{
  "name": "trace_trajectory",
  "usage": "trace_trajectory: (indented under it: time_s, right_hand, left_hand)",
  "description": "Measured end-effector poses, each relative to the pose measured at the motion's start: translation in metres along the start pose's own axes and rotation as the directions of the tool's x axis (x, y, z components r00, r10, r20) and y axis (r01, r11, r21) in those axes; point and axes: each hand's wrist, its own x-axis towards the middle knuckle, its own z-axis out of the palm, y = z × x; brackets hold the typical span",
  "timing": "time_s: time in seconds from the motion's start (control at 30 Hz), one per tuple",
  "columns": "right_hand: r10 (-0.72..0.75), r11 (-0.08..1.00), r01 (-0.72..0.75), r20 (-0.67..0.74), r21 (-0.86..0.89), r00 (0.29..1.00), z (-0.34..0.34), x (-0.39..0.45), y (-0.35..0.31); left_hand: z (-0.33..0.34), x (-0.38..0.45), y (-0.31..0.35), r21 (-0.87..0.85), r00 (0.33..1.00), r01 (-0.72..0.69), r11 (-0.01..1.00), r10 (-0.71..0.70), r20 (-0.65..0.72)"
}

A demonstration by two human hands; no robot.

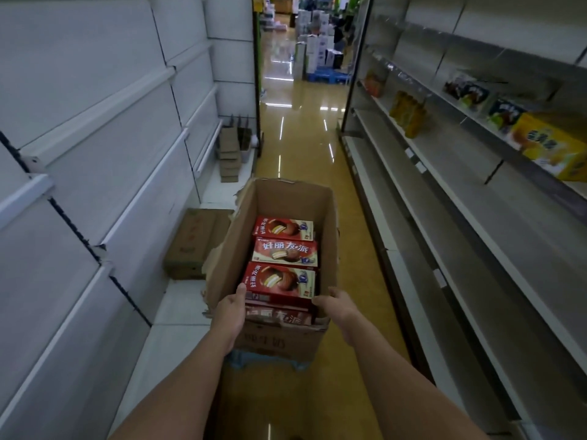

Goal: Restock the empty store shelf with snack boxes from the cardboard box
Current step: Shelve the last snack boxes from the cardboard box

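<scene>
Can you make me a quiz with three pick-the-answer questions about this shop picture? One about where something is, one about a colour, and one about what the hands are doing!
1. Where is the open cardboard box?
A. On a top shelf
B. In the aisle between the shelves
C. On a checkout counter

2. What colour are the snack boxes inside it?
A. Red
B. Green
C. Purple

3. What are the two hands doing?
A. Hanging loose at the sides
B. Holding one snack box from both sides
C. Closing the flaps

Answers:
1. B, it sits low in the aisle, with shelves on both sides.
2. A, their tops are red with a chocolate pie picture.
3. B, the left hand and the right hand hold the ends of the nearest snack box.
</scene>
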Motion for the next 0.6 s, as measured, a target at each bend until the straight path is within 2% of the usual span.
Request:
trace_trajectory:
  time_s: [0.4,0.6]
  right_hand:
    - [0.109,0.99,-0.099,0.107,-0.097,0.988,0.014,0.154,-0.012]
    - [0.163,0.981,-0.151,0.098,-0.122,0.982,0.023,0.221,-0.001]
  left_hand:
    - [0.038,0.112,-0.007,0.055,0.993,0.118,0.992,-0.118,0.01]
    - [0.06,0.167,-0.018,0.118,0.981,0.191,0.975,-0.193,0.006]
